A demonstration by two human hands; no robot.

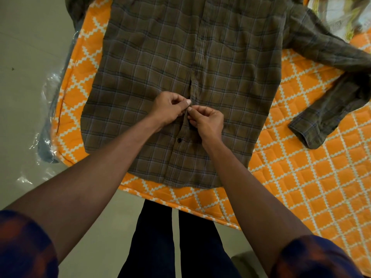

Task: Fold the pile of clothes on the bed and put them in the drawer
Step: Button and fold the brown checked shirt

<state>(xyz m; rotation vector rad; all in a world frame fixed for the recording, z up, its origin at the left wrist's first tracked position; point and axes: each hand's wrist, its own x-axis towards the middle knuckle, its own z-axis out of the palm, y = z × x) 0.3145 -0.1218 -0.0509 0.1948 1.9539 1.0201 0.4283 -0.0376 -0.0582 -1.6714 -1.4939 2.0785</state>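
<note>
A brown plaid shirt (152, 63) lies spread flat, front up, on the orange patterned bed (313, 177). Its right sleeve (331, 91) bends out and back across the bed. My left hand (170, 107) and my right hand (206, 121) meet at the shirt's button placket near the hem, both pinching the fabric edges together. One dark button (179, 140) shows just below my hands. The shirt's collar is out of view at the top.
More clothes, white and yellowish (339, 15), lie at the bed's far right corner. Clear plastic wrap (46, 125) hangs off the bed's left edge over the grey floor (26, 57). My legs stand at the bed's near edge.
</note>
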